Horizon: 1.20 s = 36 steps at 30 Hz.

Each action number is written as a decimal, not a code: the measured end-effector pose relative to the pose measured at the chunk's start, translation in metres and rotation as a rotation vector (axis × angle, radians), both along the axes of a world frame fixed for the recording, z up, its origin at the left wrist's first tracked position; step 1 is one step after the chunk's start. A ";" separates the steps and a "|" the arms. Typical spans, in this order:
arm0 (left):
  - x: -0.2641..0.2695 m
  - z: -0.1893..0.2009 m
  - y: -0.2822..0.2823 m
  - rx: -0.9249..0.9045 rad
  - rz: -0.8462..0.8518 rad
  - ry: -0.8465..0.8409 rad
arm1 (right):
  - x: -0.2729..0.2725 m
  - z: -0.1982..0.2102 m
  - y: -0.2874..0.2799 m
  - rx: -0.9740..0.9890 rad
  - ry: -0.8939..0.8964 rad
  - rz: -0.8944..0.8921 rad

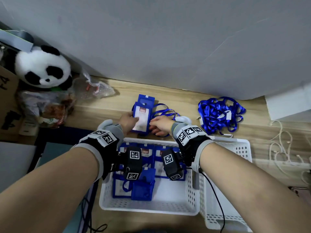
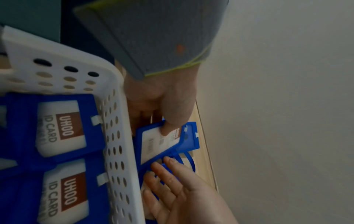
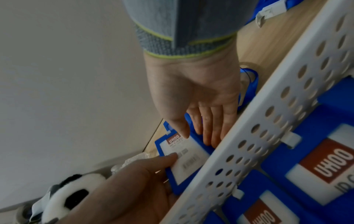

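Just beyond the far rim of the white basket (image 1: pixel 151 140), on the wooden counter (image 1: pixel 185 101), the left hand (image 1: pixel 128 121) pinches a blue ID card holder (image 1: pixel 142 118), with the thumb on its clear window and the fingers underneath. The right hand (image 1: pixel 160 126) is open beside it, its straight fingers lying flat on the blue lanyard (image 1: pixel 165 111) that loops out from the holder. A second holder (image 1: pixel 146 98) lies under the first and shows at its far end.

The step looks like laying this holder squarely onto the one below. To do it well, the left thumb would be better on the blue frame than on the window, and the long edges should be lined up before the holder goes down. The right hand should gather the lanyard loop and pin it flat, so the strap neither drags the holder askew nor slides under it.

More holders (image 1: pixel 141 189) lie in the basket. A heap of loose lanyards (image 1: pixel 220 113) sits well apart to the right, and a panda plush (image 1: pixel 43 68) is far off to the left.
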<state>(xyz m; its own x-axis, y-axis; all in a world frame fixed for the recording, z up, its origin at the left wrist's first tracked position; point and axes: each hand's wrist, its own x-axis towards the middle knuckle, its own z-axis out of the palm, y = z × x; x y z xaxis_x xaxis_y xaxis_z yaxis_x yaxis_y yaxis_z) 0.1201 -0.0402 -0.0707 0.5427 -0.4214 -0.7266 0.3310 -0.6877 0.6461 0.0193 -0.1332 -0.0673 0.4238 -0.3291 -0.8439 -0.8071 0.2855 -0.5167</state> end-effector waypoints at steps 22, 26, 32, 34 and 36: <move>-0.048 0.130 0.003 -0.620 0.011 0.054 | -0.048 0.110 0.003 -0.498 -0.412 -0.142; -0.052 0.138 0.006 -0.696 0.091 0.025 | -0.061 0.115 0.012 -0.495 -0.426 -0.068; -0.057 0.137 0.011 -0.632 0.114 -0.190 | -0.082 0.127 0.029 -0.401 -0.522 0.036; -0.057 0.136 0.013 -0.496 0.020 -0.354 | -0.087 0.130 0.030 -0.401 -0.528 0.054; -0.056 0.134 0.017 -0.390 -0.076 -0.471 | -0.090 0.134 0.029 -0.451 -0.517 0.090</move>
